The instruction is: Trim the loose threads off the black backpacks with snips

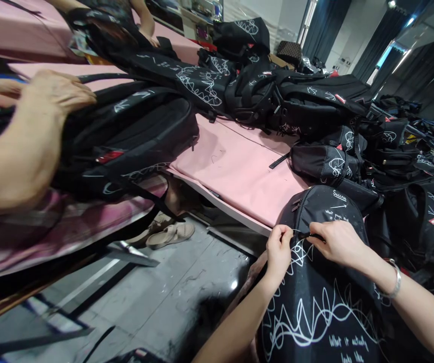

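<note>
A black backpack [326, 282] with white scribbles and lettering stands upright in front of me. My left hand [279, 249] is at its left edge, thumb and finger pinched on a thin pale thread [296, 230]. Closed round a small black tool [307, 235], my right hand [333, 244] is over the upper front of the bag; the tool's tip lies close to the thread. Most of the tool is covered by my fingers, so its exact kind is unclear. Two zipper pulls [297, 203] show just above my hands.
Many similar black backpacks [315, 98] are piled along the pink-covered table [232, 171] and at right. On the left, a co-worker's hand [58, 93] rests on another backpack [133, 136]. Another person's hand [148, 38] is farther back. Shoes [170, 235] sit on the grey floor.
</note>
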Demonstrator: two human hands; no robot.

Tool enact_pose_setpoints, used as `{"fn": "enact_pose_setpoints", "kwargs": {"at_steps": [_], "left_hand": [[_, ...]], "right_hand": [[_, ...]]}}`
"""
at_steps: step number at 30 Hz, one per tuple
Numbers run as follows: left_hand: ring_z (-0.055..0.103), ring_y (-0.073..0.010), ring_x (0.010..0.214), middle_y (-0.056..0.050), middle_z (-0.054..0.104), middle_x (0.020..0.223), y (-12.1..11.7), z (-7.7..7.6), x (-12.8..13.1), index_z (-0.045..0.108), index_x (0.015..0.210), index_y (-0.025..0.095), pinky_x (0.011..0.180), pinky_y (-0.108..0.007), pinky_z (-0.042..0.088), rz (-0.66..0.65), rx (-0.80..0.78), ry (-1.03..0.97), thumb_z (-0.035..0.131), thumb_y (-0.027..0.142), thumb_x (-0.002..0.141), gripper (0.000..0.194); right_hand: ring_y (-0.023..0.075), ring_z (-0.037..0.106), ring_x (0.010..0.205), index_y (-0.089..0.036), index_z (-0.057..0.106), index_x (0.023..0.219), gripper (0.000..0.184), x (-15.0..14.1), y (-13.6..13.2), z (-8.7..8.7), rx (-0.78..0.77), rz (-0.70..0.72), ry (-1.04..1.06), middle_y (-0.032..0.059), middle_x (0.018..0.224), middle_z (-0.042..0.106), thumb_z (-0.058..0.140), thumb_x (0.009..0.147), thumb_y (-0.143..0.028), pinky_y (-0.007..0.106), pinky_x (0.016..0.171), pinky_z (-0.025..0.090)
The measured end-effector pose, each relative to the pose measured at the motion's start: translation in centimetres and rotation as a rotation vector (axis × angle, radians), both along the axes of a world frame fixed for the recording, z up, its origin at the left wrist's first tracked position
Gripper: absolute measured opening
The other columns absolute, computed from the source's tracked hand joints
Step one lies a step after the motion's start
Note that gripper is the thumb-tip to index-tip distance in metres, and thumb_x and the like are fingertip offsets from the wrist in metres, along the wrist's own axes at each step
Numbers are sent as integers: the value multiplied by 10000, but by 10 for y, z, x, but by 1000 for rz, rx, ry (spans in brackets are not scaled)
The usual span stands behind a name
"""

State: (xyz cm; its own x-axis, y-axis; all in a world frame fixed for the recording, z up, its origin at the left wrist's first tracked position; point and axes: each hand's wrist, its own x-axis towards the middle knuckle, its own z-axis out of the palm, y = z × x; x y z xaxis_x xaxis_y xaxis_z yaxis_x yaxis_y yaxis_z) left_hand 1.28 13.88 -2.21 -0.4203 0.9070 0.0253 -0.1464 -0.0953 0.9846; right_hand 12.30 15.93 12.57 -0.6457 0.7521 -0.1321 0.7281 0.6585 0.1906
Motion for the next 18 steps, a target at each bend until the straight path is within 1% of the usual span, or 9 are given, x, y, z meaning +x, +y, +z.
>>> {"fn": "enact_pose_setpoints", "kwargs": {"at_steps": [4, 7, 10, 15, 18], "left_hand": [[492, -126, 649, 16, 501, 657, 1, -1, -3, 473, 684, 192, 649, -235, 408, 11, -17, -21, 458, 294, 786, 144], [499, -128, 669, 10, 515, 675, 2, 0, -2, 477, 686, 191, 664, -235, 410, 19, -21, -15, 460, 295, 788, 146], [498, -134, 695, 5, 520, 691, 1, 1, 1, 480, 685, 193, 682, -239, 409, 44, -19, 5, 462, 308, 793, 159], [503, -141, 727, 4, 532, 719, -2, 0, 3, 498, 702, 195, 695, -241, 404, 64, 7, 34, 482, 314, 787, 146], [499, -139, 717, 5, 530, 709, -2, 3, 2, 499, 693, 193, 694, -242, 400, 64, 25, 38, 484, 314, 786, 153]], "right_hand": [[145, 597, 582, -210, 552, 819, 223, 22, -4, -10, -38, -82, 160, 2, 678, 654, 426, 882, -383, 223, 506, 279], [154, 606, 607, -202, 552, 842, 242, 29, -8, -15, -37, -114, 199, 8, 704, 658, 422, 881, -402, 221, 518, 295], [158, 613, 618, -203, 546, 851, 233, 23, -10, -16, -28, -97, 173, 11, 707, 661, 426, 879, -401, 225, 511, 285], [166, 610, 589, -203, 539, 829, 176, 5, -7, -10, 15, -57, 59, 23, 686, 664, 460, 865, -357, 240, 478, 230], [170, 609, 583, -208, 540, 806, 138, 0, -4, -9, 17, -31, 32, 25, 682, 666, 479, 855, -322, 247, 476, 224]]}}
